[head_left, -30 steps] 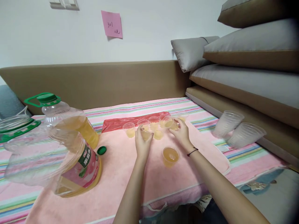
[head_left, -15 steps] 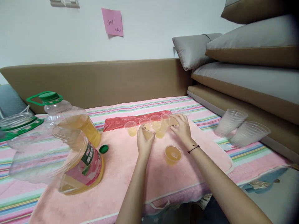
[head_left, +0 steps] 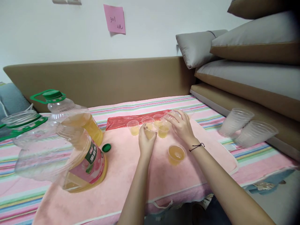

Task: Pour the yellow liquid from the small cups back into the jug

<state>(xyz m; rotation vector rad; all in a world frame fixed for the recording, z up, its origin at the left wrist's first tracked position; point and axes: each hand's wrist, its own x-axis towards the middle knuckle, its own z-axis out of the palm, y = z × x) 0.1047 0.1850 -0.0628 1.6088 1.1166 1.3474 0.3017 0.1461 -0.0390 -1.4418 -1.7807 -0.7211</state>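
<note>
Nearest the front edge of the pink towel [head_left: 131,184], a large juice jug [head_left: 82,162] with a pink label lies tilted, its green cap [head_left: 106,147] off and resting just beside it. A single small plastic cup [head_left: 176,154] of yellow juice stands alone near the right wrist. Farther in, the left hand [head_left: 145,142] has its fingers clamped round one small cup [head_left: 150,132] in the cluster at the towel's far edge. The right hand [head_left: 181,126] rests over neighbouring cups, fingers spread apart; whether it grips one I cannot tell. These cups look light, thin and easily crushed, and they would likely spill; holding low on the wall seems safest. Beyond lie a red bag [head_left: 122,122] and two empty cups [head_left: 246,129] tipped at the right edge.
</note>
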